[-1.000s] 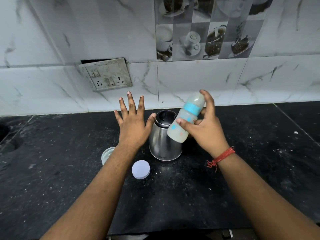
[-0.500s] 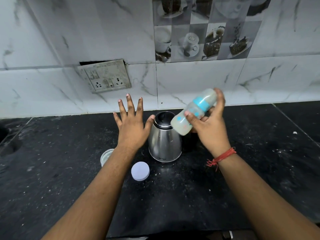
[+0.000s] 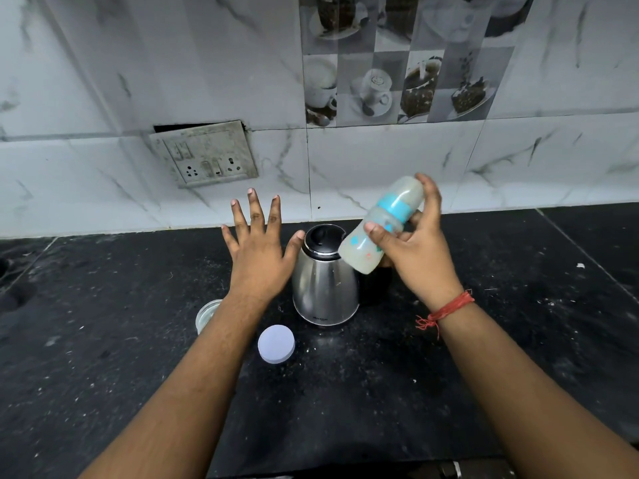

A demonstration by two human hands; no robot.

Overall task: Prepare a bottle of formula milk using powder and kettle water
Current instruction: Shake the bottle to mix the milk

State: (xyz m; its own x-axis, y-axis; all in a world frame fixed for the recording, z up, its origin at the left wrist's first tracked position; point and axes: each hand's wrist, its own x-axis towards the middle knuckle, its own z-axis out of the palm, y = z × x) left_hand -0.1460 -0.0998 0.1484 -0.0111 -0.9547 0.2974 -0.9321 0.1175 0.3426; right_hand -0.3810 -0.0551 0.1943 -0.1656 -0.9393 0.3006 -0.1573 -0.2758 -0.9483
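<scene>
Presently, lower left of centre: a small clear jar (image 3: 208,314) on the black bench (image 3: 103,357), half hidden behind the left forearm; its contents cannot be made out. Just right of it a round white lid (image 3: 276,344) lies flat on the bench. Centre: left hand (image 3: 259,254) spread flat, fingers straight, holding nothing, hovering beside the steel kettle (image 3: 325,281), thumb tip close to the black lid rim, contact uncertain. Right of centre: right hand (image 3: 416,254) wrapped round the baby bottle (image 3: 378,226), held up off the bench and tilted, blue collar and capped end toward upper right, base toward the kettle; cloudy whitish contents inside. Judgement: looks like the mixing shake, task near its end. Risks: the bottle base sits very near the kettle top, so a wide swing could strike it; if the kettle is hot, the left thumb could be burned; a collar not screwed tight would leak milk onto the bench; the grip is mostly fingertips, so a slip is possible.
</scene>
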